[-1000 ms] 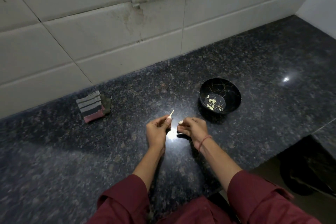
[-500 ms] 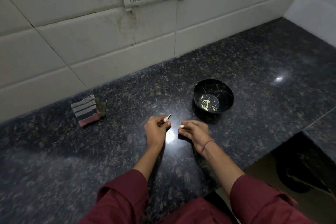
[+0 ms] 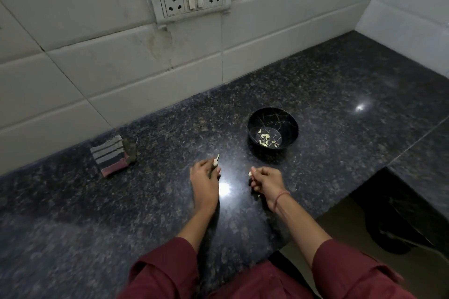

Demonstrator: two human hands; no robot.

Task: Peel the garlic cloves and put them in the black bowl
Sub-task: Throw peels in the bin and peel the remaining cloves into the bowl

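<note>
The black bowl (image 3: 273, 128) with gold veining stands on the dark granite counter (image 3: 97, 213), holding several peeled garlic cloves (image 3: 264, 139). My left hand (image 3: 205, 181) rests on the counter below and left of the bowl and pinches a thin pale piece (image 3: 217, 158) that sticks up from its fingertips; whether it is skin or a sliver of clove is unclear. My right hand (image 3: 266, 182), fingers curled, pinches a small pale garlic clove (image 3: 250, 173) at its fingertips. A gap of bare counter separates the two hands.
A folded striped cloth (image 3: 110, 155) lies at the left by the tiled wall (image 3: 121, 68). A socket plate (image 3: 192, 0) is mounted on the wall. The counter's front edge drops off at the lower right to a dark floor area (image 3: 401, 225).
The hands have drawn apart: the left one moved left with its pale piece, the right one moved right with the clove. The camera view tilted up slightly.
</note>
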